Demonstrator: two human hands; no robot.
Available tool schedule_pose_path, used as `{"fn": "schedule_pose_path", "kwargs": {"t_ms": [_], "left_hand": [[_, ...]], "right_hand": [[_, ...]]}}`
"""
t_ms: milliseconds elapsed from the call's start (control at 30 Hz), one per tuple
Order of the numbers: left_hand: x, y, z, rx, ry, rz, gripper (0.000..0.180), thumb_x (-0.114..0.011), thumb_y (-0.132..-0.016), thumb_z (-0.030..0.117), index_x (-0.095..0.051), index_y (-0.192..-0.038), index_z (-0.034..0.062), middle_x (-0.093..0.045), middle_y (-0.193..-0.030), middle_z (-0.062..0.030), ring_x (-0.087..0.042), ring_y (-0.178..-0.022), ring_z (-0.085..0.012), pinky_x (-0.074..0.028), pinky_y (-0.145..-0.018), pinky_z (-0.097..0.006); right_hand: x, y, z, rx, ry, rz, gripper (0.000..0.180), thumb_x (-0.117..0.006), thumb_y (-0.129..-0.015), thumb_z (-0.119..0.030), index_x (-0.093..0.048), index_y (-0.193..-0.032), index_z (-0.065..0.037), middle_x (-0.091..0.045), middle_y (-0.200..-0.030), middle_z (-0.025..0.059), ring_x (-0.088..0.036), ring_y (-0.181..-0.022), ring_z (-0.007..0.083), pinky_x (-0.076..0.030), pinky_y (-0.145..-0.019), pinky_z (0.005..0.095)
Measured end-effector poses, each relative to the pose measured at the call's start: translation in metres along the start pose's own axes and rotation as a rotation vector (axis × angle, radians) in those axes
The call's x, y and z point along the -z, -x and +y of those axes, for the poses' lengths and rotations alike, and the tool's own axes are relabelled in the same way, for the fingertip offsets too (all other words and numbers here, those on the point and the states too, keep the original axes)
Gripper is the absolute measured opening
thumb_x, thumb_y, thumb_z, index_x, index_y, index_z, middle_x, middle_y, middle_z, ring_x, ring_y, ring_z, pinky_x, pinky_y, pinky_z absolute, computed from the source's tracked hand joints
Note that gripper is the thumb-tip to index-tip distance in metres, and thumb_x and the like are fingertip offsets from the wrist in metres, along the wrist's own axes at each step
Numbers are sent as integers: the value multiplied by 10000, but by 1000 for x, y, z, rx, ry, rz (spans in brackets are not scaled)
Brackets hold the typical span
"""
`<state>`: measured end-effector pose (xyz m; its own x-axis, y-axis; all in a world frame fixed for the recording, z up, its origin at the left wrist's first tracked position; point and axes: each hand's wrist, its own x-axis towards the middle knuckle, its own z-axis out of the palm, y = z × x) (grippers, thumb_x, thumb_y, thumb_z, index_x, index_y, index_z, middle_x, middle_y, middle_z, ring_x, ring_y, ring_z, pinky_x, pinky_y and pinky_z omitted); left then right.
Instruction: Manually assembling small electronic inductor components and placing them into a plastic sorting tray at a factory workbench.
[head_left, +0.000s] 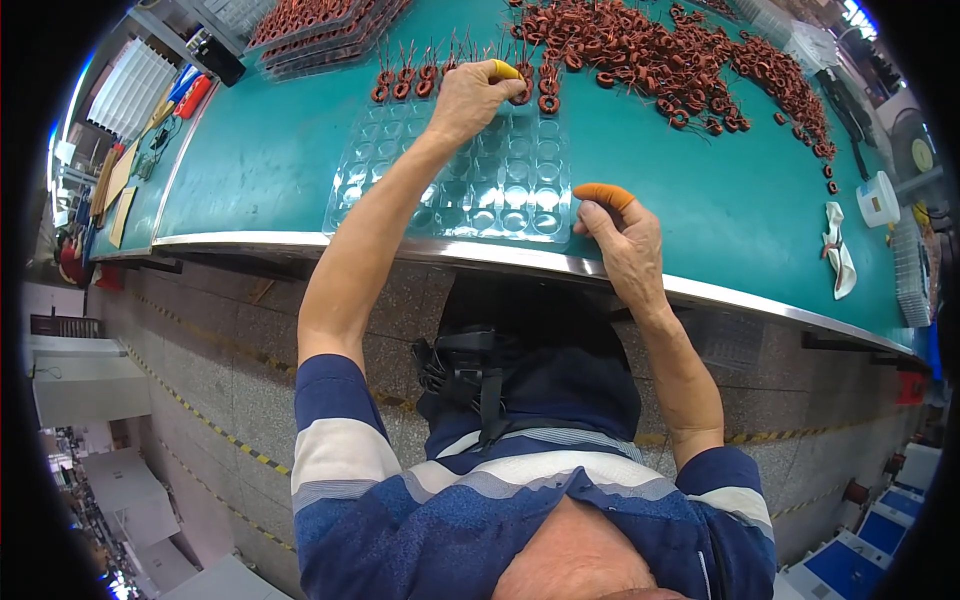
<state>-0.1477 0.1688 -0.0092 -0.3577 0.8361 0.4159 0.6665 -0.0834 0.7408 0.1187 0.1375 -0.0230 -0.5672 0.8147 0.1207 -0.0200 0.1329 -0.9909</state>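
Note:
A clear plastic tray (455,195) with round pockets lies at the table's front edge. Ring-shaped copper-wire coils (402,90) with upright wire ends fill its far rows; the nearer pockets hold none. My left hand (470,100), a yellow cover on one finger, reaches over those far rows. Its thumb and finger pinch a coil (520,92) near the right end of the row. By the tray's right edge is my right hand (627,240), with an orange finger cover. Its fingers are curled with the tips close together, and whatever lies between them is hidden.
A large heap of loose coils (640,55) spreads over the back right of the green table (720,190). Stacked filled trays (325,35) stand at the back left. A white cloth (838,255) and a white tub (879,200) are at the right.

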Motion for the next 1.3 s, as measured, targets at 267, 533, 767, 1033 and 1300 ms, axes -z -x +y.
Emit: {"fn": "schedule_pose_path", "kwargs": {"t_ms": [267,533,767,1033,1300], "left_hand": [[-12,-4,1,10,-223,-34,248,-679,-796,275,-729,-919,66,-698,-816,-145,-673,-739,-291,-515,-714,-379],[18,32,34,25,-59,-94,321,-639,-841,212,-640,-1053,-28,-687,-921,-178,-663,-859,-276,-500,-787,-357],[55,106,79,21,128,-163,199,-644,-882,120,-658,-1029,-13,-685,-912,-118,-644,-775,-155,-508,-701,-275],[49,144,82,-51,153,-157,145,-635,-882,81,-659,-986,-18,-655,-842,-76,-620,-753,-134,-494,-684,-259],[35,149,80,38,276,-223,183,-617,-901,106,-651,-1036,-11,-662,-833,-59,-622,-728,-110,-502,-670,-244]], "right_hand": [[0,0,-3,14,-9,5,225,-622,-909,-152,-652,-1049,22,-652,-804,34,-593,-721,85,-470,-678,221],[51,-23,-14,200,327,84,237,-621,-877,-126,-642,-1087,-18,-653,-948,68,-599,-836,145,-478,-735,258],[125,-133,14,567,1150,125,492,-687,-813,-234,-524,-1170,63,-472,-1204,170,-512,-1045,322,-448,-890,394],[121,-158,34,718,1173,40,189,-563,-909,-110,-571,-1028,36,-567,-948,150,-587,-831,337,-481,-724,394],[135,-149,1,383,753,294,215,-566,-941,-170,-674,-1040,-13,-670,-787,59,-600,-670,119,-477,-602,265]]}}
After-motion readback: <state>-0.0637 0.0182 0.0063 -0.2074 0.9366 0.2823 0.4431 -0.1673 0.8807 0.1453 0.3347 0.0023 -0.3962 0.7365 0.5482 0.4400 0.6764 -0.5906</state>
